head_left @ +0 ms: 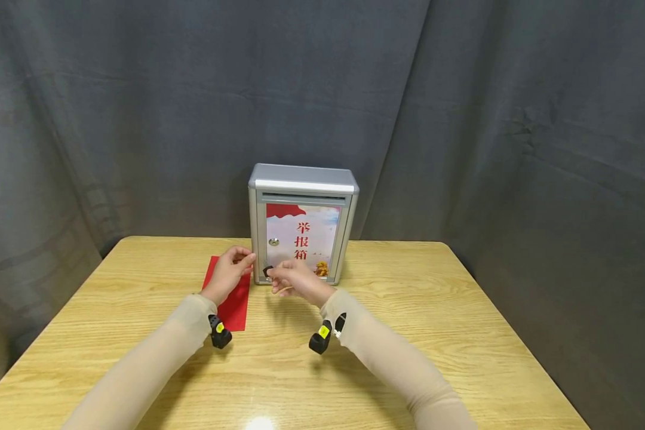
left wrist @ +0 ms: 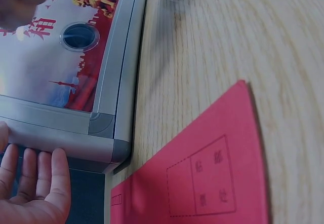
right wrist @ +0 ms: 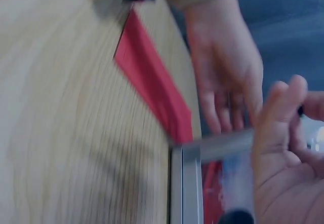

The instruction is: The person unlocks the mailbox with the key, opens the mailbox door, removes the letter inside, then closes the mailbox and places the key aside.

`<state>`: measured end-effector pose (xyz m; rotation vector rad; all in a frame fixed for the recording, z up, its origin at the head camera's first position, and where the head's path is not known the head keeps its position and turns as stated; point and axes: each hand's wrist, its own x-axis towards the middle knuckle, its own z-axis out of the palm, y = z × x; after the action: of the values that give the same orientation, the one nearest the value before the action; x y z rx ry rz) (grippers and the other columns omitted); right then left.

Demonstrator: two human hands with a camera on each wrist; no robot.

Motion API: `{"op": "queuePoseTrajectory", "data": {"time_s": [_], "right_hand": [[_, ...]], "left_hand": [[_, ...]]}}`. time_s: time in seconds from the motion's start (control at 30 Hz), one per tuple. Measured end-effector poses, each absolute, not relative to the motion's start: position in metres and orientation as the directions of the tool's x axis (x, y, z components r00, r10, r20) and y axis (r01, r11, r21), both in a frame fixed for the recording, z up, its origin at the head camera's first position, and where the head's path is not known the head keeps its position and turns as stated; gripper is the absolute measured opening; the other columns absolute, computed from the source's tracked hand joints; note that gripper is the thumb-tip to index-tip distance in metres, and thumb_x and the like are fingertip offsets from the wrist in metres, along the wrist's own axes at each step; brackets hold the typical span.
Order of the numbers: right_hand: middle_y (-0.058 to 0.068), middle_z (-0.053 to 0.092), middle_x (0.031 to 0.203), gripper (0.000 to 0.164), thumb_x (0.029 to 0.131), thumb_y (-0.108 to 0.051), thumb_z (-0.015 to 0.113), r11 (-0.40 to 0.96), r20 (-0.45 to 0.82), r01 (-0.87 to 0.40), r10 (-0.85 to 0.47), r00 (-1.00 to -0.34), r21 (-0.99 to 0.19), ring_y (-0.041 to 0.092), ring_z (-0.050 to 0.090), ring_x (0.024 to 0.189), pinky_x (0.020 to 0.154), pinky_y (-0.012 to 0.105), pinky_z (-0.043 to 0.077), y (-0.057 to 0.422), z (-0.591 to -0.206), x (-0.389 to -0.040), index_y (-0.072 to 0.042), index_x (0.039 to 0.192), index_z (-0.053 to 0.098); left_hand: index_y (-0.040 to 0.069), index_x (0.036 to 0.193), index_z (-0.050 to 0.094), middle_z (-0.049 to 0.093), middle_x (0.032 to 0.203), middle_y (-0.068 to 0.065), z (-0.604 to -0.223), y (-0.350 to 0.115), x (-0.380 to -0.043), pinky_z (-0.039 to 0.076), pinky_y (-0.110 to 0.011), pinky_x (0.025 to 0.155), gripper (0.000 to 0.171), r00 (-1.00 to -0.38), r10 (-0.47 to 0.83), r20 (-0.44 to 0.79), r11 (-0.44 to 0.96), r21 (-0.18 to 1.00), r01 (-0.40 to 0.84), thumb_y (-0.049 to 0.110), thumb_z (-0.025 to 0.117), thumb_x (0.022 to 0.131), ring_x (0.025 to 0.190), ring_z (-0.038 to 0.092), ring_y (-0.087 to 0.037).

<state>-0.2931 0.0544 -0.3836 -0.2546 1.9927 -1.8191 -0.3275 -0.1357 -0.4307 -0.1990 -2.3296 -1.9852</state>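
A silver metal box (head_left: 303, 174) stands upright, with a slot near its top and a printed front panel with red characters (head_left: 301, 242). A round keyhole lock (head_left: 274, 242) sits at the panel's left side. My right hand (head_left: 300, 279) is in front of the panel's lower part, below the lock, pinching a small black-headed key (head_left: 268, 271) between thumb and fingers. My left hand (head_left: 228, 272) rests against the box's left side, fingers (left wrist: 59, 178) fairly straight along the edge. Beneath that hand lies a red envelope (head_left: 235, 307), printed with a dashed rectangle in the left wrist view.
The wooden table (head_left: 408, 334) carries the box near its back edge. Dark grey curtains (head_left: 193, 119) hang behind it and along both sides. A dark oval window (left wrist: 79, 36) is set in the box's panel. Each wrist wears a black camera (head_left: 320, 338).
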Motion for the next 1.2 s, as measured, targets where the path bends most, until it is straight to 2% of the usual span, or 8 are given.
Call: {"op": "queuePoseTrajectory", "data": {"time_s": [0.17, 0.3, 0.43, 0.6, 0.77, 1.0, 1.2], "right_hand": [[0.012, 0.063, 0.082, 0.018, 0.097, -0.016, 0.054, 0.351, -0.223, 0.060, -0.445, -0.867, -0.934, 0.015, 0.061, 0.067, 0.058, 0.025, 0.056, 0.071, -0.389, -0.296, 0.002, 0.094, 0.058], [0.017, 0.064, 0.083, 0.019, 0.099, -0.015, 0.051, 0.520, -0.282, 0.017, -0.435, -0.855, -0.854, 0.015, 0.061, 0.061, 0.060, 0.030, 0.058, 0.085, -0.394, -0.299, 0.002, 0.095, 0.059], [0.008, 0.060, 0.071, 0.019, 0.099, -0.012, 0.052, 0.643, -0.360, 0.023, -0.399, -0.844, -0.766, 0.013, 0.058, 0.055, 0.055, 0.027, 0.056, 0.097, -0.403, -0.302, 0.002, 0.089, 0.060], [0.005, 0.056, 0.063, 0.023, 0.097, -0.009, 0.053, 0.709, -0.407, 0.069, -0.320, -0.855, -0.702, 0.012, 0.055, 0.051, 0.048, 0.021, 0.051, 0.107, -0.415, -0.306, -0.002, 0.076, 0.057], [0.005, 0.056, 0.063, 0.021, 0.097, -0.009, 0.053, 0.735, -0.393, 0.071, -0.275, -0.877, -0.674, 0.012, 0.055, 0.049, 0.047, 0.021, 0.051, 0.111, -0.420, -0.309, -0.001, 0.077, 0.058], [0.003, 0.053, 0.058, 0.026, 0.097, -0.010, 0.051, 0.802, -0.354, -0.014, -0.279, -0.893, -0.598, 0.011, 0.052, 0.046, 0.044, 0.021, 0.048, 0.112, -0.423, -0.309, -0.004, 0.073, 0.057], [0.001, 0.051, 0.053, 0.027, 0.098, -0.016, 0.052, 0.881, -0.325, -0.126, -0.296, -0.898, -0.457, 0.011, 0.051, 0.043, 0.043, 0.022, 0.045, 0.110, -0.422, -0.309, -0.009, 0.073, 0.056]], "left_hand": [[-0.003, 0.123, 0.048, 0.052, 0.111, -0.015, -0.431, -0.136, -0.328, 0.047, -0.046, 0.100, 0.036, -0.990, 0.061, 0.129, 0.166, 0.977, 0.137, 0.022, 0.056, 0.099, 0.111, 0.054, -0.037], [-0.002, 0.124, 0.048, 0.052, 0.113, -0.015, -0.433, -0.136, -0.330, 0.046, -0.047, 0.101, 0.037, -0.991, 0.056, 0.123, 0.168, 0.977, 0.130, 0.024, 0.056, 0.098, 0.112, 0.053, -0.035], [-0.003, 0.124, 0.047, 0.051, 0.115, -0.017, -0.432, -0.136, -0.329, 0.045, -0.049, 0.102, 0.037, -0.992, 0.050, 0.118, 0.160, 0.979, 0.124, 0.023, 0.056, 0.099, 0.114, 0.053, -0.036], [-0.002, 0.123, 0.047, 0.051, 0.115, -0.017, -0.432, -0.136, -0.329, 0.045, -0.048, 0.101, 0.036, -0.992, 0.050, 0.114, 0.167, 0.978, 0.121, 0.023, 0.056, 0.099, 0.112, 0.053, -0.035], [-0.002, 0.123, 0.048, 0.051, 0.114, -0.016, -0.434, -0.137, -0.331, 0.046, -0.048, 0.101, 0.037, -0.992, 0.052, 0.113, 0.173, 0.978, 0.120, 0.024, 0.056, 0.099, 0.111, 0.053, -0.034], [-0.002, 0.123, 0.048, 0.051, 0.113, -0.015, -0.433, -0.138, -0.331, 0.046, -0.047, 0.101, 0.035, -0.992, 0.061, 0.114, 0.161, 0.979, 0.122, 0.022, 0.055, 0.099, 0.113, 0.053, -0.035], [-0.002, 0.126, 0.047, 0.051, 0.115, -0.015, -0.431, -0.137, -0.329, 0.047, -0.044, 0.100, 0.036, -0.991, 0.064, 0.118, 0.161, 0.979, 0.127, 0.022, 0.054, 0.100, 0.115, 0.052, -0.036]]}}
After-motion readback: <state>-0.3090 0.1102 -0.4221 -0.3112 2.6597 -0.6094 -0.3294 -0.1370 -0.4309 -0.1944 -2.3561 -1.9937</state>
